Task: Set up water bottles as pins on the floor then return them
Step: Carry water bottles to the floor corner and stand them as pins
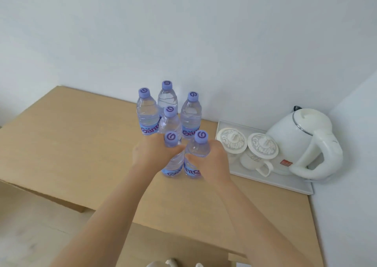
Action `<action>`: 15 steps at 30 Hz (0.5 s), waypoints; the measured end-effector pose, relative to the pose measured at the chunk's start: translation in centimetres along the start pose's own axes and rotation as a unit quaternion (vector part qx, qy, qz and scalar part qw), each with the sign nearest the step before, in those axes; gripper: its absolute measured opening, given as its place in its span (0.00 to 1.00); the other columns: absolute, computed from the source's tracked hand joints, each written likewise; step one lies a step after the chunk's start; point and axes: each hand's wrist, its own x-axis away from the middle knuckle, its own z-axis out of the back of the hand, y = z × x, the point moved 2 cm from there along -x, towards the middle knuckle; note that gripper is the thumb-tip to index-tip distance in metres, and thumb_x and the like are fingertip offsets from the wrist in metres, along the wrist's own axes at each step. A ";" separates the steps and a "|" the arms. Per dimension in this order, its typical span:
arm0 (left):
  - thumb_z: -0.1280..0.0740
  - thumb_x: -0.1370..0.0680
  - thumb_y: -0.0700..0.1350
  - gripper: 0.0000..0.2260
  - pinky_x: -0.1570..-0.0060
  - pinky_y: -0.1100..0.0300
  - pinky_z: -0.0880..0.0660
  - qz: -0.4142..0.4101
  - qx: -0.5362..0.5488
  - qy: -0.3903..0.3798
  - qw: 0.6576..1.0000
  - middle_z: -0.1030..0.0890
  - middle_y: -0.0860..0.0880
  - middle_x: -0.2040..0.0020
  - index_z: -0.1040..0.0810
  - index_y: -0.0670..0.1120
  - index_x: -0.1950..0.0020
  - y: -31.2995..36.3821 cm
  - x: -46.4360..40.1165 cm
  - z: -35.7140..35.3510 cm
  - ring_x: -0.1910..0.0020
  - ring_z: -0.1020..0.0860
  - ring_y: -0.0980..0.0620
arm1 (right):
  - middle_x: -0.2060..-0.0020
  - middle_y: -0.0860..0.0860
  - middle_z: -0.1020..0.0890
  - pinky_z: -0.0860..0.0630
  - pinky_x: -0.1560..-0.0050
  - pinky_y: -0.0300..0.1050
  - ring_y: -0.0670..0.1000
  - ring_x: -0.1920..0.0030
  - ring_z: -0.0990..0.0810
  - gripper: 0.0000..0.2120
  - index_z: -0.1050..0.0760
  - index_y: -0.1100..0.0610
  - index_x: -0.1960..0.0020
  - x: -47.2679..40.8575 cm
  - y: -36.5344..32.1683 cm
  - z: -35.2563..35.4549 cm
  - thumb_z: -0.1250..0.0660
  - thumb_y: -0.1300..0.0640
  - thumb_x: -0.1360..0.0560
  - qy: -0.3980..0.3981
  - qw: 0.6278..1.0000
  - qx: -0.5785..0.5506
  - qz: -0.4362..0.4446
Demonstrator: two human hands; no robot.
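Tabletop (71,144) of pale wood filled the view against a white wall. At its right end a grey tray (285,183) carried a white kettle (295,140) and two lidded white cups (262,146). Six water bottles (167,97) with purple caps stood clustered at the back middle, four behind and two in front. The left hand (151,152) had its grip curled round the front left bottle (173,164) just below the cap, and the right hand (206,158) had its grip wrapped round the front right bottle (196,150) beside it, the two bottles nearly touching.
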 end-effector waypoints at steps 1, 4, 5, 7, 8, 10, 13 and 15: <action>0.30 0.33 0.63 0.21 0.70 0.58 0.33 -0.008 0.012 -0.006 1.000 0.29 0.51 0.72 0.32 0.48 0.70 0.0 -0.5 -0.2 0.70 0.28 0.49 | 0.52 0.53 0.21 0.23 0.52 0.49 0.52 0.52 0.21 0.23 0.26 0.59 0.47 -0.5 -0.1 -0.2 0.23 0.50 0.36 0.004 1.000 0.002 0.001; 0.30 0.35 0.65 0.22 0.67 0.56 0.30 0.000 0.025 -0.024 0.999 0.27 0.50 0.71 0.30 0.46 0.68 0.0 -1.4 -0.3 0.68 0.26 0.48 | 0.54 0.49 0.25 0.29 0.56 0.39 0.50 0.53 0.23 0.23 0.27 0.60 0.47 -2.2 -0.4 -0.8 0.23 0.53 0.36 0.039 0.999 0.009 0.020; 0.31 0.35 0.66 0.24 0.69 0.57 0.32 0.003 0.012 -0.023 1.000 0.27 0.50 0.71 0.30 0.46 0.69 0.0 -1.6 -0.1 0.68 0.27 0.48 | 0.55 0.48 0.27 0.31 0.57 0.37 0.49 0.53 0.24 0.23 0.27 0.60 0.47 -2.8 -0.6 -0.9 0.23 0.53 0.36 0.048 0.999 0.010 0.021; 0.32 0.35 0.68 0.25 0.70 0.59 0.35 -0.003 -0.016 -0.025 1.000 0.29 0.51 0.72 0.33 0.47 0.70 0.2 -1.7 0.1 0.70 0.29 0.50 | 0.56 0.47 0.29 0.33 0.57 0.37 0.49 0.54 0.25 0.22 0.27 0.60 0.47 -4.0 -0.7 -1.3 0.24 0.53 0.35 0.055 0.998 0.012 0.015; 0.32 0.34 0.68 0.25 0.71 0.60 0.37 -0.006 -0.027 -0.026 0.999 0.29 0.51 0.72 0.34 0.47 0.70 0.3 -1.6 0.1 0.71 0.29 0.50 | 0.55 0.47 0.29 0.34 0.58 0.36 0.49 0.54 0.26 0.22 0.28 0.59 0.47 -4.5 -0.7 -1.4 0.24 0.52 0.35 0.055 0.998 0.013 0.013; 0.33 0.34 0.68 0.25 0.71 0.60 0.38 0.000 -0.051 -0.032 0.998 0.29 0.51 0.70 0.33 0.47 0.67 0.3 -1.2 0.1 0.70 0.29 0.51 | 0.54 0.48 0.30 0.35 0.58 0.35 0.50 0.53 0.25 0.22 0.29 0.59 0.47 -4.9 -0.7 -1.7 0.25 0.52 0.34 0.051 0.999 0.016 0.006; 0.36 0.30 0.65 0.22 0.65 0.59 0.33 0.011 -0.152 -0.099 0.983 0.26 0.50 0.64 0.27 0.46 0.57 -0.2 -0.6 -0.5 0.61 0.24 0.49 | 0.52 0.49 0.28 0.31 0.51 0.39 0.53 0.47 0.25 0.27 0.30 0.63 0.43 -4.6 -1.0 -1.5 0.23 0.52 0.34 0.050 0.998 0.036 0.028; 0.36 0.29 0.61 0.18 0.61 0.59 0.29 0.019 -0.202 -0.170 0.965 0.24 0.50 0.61 0.27 0.47 0.54 -0.4 0.0 -1.2 0.59 0.22 0.48 | 0.51 0.51 0.23 0.31 0.50 0.36 0.49 0.46 0.26 0.30 0.32 0.63 0.39 -3.4 -1.3 -0.7 0.24 0.52 0.33 0.065 0.995 0.026 0.066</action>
